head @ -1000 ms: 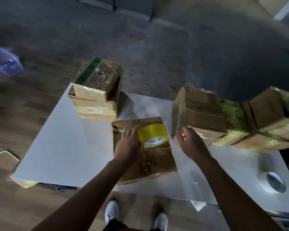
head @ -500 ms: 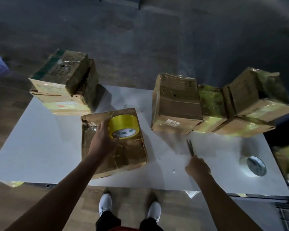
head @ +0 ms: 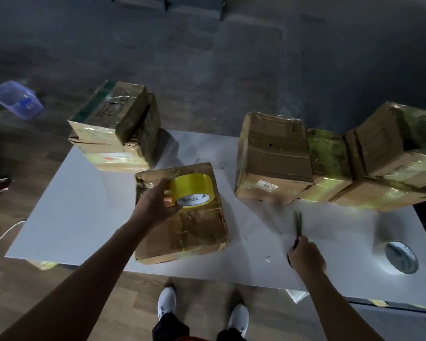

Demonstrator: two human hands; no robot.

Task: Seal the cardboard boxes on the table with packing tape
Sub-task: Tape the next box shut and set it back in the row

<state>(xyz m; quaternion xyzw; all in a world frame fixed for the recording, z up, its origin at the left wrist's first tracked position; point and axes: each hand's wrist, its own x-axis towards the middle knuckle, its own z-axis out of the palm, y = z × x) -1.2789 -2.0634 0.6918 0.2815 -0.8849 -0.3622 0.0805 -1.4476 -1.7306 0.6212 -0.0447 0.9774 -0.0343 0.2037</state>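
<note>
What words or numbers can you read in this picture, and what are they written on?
"CHINA", then a cut-off "MA": on the white inner ring of the yellow tape roll. More letters run along the ring's lower edge, too blurred to read.
"6425": on the white label on the front of the middle box.
Dark print on top of the upper left box: too blurred to read.

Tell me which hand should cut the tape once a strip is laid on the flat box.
Right. The right hand grips the scissors, blades pointing forward, on the table beside the flat box. The left hand is occupied holding the yellow tape roll over that box.
</note>
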